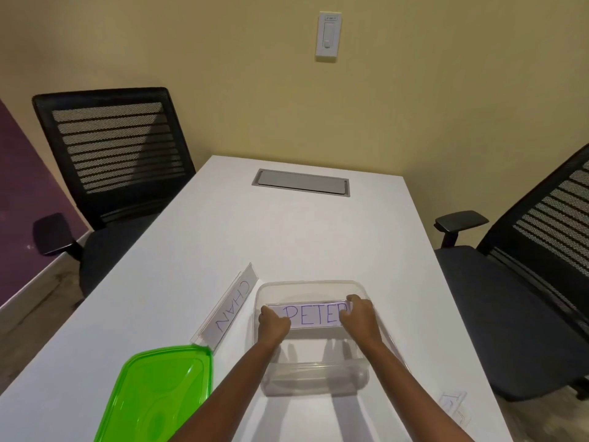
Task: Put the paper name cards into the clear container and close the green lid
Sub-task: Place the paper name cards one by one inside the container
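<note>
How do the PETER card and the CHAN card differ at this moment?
The PETER card is gripped at its ends by the left hand and right hand over the clear container; the CHAN card lies untouched on the table beside it. PETER reads upright to the camera; CHAN is turned diagonally. Both carry purple handwritten names.

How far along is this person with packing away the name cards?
Nothing is finished yet. Both hands, left hand and right hand, hold the white paper "PETER" name card inside the clear plastic container. The white "CHAN" name card still lies on the white table beside it, another card sits at right, and the green plastic lid lies off.
</note>
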Motion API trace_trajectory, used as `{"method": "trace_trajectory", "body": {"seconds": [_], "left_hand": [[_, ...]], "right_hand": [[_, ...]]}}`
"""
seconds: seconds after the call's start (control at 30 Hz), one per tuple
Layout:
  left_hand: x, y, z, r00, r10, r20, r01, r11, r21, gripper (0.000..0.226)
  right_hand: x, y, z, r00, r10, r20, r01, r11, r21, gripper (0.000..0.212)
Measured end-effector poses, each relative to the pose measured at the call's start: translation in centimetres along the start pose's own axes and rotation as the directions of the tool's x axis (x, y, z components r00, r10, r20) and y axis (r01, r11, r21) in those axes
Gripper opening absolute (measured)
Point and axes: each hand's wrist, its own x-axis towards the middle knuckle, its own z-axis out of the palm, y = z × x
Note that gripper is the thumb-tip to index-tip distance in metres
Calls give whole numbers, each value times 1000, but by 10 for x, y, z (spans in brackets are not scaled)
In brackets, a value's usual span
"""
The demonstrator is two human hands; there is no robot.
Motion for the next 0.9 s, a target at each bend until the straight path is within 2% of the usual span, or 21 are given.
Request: {"method": "trace_trajectory", "body": {"seconds": [0.27, 0.7, 0.8, 0.9], "left_hand": [[8, -5, 7, 999, -44, -4, 44, 998, 48, 65], [2, -2, 14, 996, -85, 4, 85, 996, 8, 69], [-4, 4, 15, 998, -67, 12, 67, 997, 24, 70], [-13, 6, 16, 1000, 9, 13, -10, 997, 79, 67]], "right_hand": [[12, 7, 13, 998, 34, 56, -34, 999, -1, 38], [13, 18, 28, 998, 56, 16, -57, 996, 71, 32], [10, 18, 26, 999, 29, 15, -30, 997, 77, 34], [4, 19, 20, 999, -31, -15, 33, 996, 85, 36]]}}
